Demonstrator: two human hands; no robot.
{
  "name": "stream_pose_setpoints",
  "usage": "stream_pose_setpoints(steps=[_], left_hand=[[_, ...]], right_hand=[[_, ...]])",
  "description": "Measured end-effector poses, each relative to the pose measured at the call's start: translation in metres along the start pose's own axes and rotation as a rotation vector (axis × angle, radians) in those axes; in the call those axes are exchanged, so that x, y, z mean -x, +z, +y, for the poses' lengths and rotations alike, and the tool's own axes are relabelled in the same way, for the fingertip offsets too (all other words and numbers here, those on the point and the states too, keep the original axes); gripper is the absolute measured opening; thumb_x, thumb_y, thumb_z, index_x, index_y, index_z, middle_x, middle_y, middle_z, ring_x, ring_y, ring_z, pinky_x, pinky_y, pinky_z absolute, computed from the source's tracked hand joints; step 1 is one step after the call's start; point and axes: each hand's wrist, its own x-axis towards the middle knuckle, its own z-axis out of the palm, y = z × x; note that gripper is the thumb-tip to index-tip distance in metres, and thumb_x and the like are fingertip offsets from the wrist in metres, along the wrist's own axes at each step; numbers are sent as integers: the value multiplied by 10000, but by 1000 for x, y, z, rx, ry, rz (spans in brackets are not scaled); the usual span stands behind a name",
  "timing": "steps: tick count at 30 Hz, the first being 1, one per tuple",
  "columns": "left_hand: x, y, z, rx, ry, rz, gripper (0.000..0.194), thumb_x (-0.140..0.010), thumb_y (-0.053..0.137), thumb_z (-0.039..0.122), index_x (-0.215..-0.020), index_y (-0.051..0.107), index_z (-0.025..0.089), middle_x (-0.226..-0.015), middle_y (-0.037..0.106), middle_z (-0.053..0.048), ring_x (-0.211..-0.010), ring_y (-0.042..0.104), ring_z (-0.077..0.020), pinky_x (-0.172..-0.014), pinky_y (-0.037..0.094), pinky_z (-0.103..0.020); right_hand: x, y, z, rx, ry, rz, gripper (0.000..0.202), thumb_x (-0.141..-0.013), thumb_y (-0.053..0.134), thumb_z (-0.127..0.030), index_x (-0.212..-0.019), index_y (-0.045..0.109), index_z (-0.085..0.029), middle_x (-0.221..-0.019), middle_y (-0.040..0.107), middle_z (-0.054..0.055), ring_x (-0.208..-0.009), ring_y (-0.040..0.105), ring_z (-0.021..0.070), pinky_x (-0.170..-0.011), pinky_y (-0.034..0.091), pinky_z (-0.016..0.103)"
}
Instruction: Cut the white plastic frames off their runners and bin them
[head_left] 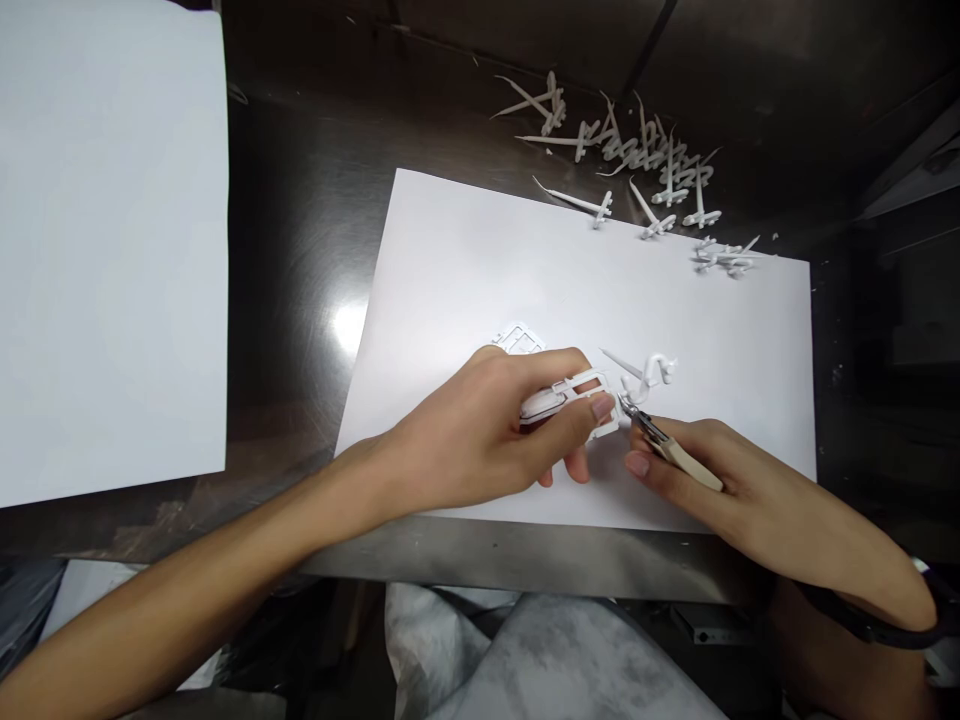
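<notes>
My left hand is closed around a white plastic frame-like part, pinched between thumb and fingers. More white plastic seems to be stacked in the palm, partly hidden. In my right hand is a pair of side cutters with beige handles. Their jaws sit at the right edge of the frame part, beside a curved white plastic runner with a thin spike. Whether the runner is still joined to the frame cannot be told. Behind my left hand, another white frame part shows just past the knuckles.
A white paper sheet lies under both hands on a dark, shiny metal table. Several spiky white plastic runners are strewn along and beyond its far edge. Another large white sheet is at the left. The table's front edge runs below my wrists.
</notes>
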Motion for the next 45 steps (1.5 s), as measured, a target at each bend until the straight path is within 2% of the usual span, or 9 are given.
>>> stream_pose_setpoints(steps=[9,22,27,30,33,36,39,41,45], left_hand=[[-1,-2,-4,-35,15,-46,245,-1170,519,354,-1029,661,213,-855,783,29,-646,725,-111,-550,561,-162],[-4,-5,-7,-64,100,-34,228,-1171,555,385,-1083,674,211,-888,784,46,-644,699,-95,-583,541,-180],[-3,-7,-4,55,59,-58,258,-1176,544,444,-1111,628,209,-960,783,15,-772,712,-127,-711,559,-226],[1,-1,0,31,34,10,374,-1206,404,517,-1099,580,205,-1044,724,-23,-904,663,-154,-833,526,-283],[5,10,1,-54,8,52,393,-1213,339,518,-1138,570,210,-1083,653,-53,-974,608,-194,-889,492,-337],[8,15,-1,-174,88,88,388,-1221,293,470,-1175,579,211,-1146,632,-79,-1047,589,-220,-964,479,-366],[9,8,-6,-591,155,345,366,-1190,421,505,-1305,553,183,-1292,611,-133,-1184,569,-283,-1043,445,-430],[8,2,-11,-960,49,487,542,-1118,549,626,-1348,544,134,-1307,601,-182,-1204,561,-362,-1018,445,-493],[8,-4,-18,-1242,-198,348,583,-1088,625,604,-1370,561,98,-1264,612,-187,-1137,610,-386,-895,502,-487]], right_hand=[[-3,6,-2,18,-13,31,438,-1119,593,-495,-772,529,-236,-782,658,21,-717,591,242,-600,396,341],[2,12,8,179,-28,227,353,-1148,545,-382,-829,522,-233,-647,357,-58,-594,304,166,-553,259,342],[-1,8,7,-8,-52,442,494,-1161,608,-552,-812,485,-225,-694,388,-51,-626,360,156,-573,296,324],[-5,15,-1,-248,-203,347,336,-1180,596,-528,-1003,626,-245,-843,513,-33,-735,453,169,-666,361,305],[-10,27,-7,-415,-281,248,209,-1156,677,-456,-1092,650,-259,-892,521,-30,-777,466,177,-707,371,306],[-14,29,-6,-445,-286,311,262,-1143,703,-440,-998,628,-235,-873,492,-24,-768,438,183,-715,358,319],[-18,18,4,-425,-230,398,330,-1134,703,-494,-959,611,-230,-855,497,-23,-760,437,190,-710,341,327],[-21,7,13,-406,-179,419,378,-1110,733,-524,-916,603,-227,-827,502,-27,-754,448,192,-713,340,326],[-30,-2,27,-381,-131,333,404,-1120,707,-524,-869,621,-220,-811,568,-21,-774,506,199,-752,374,327]])
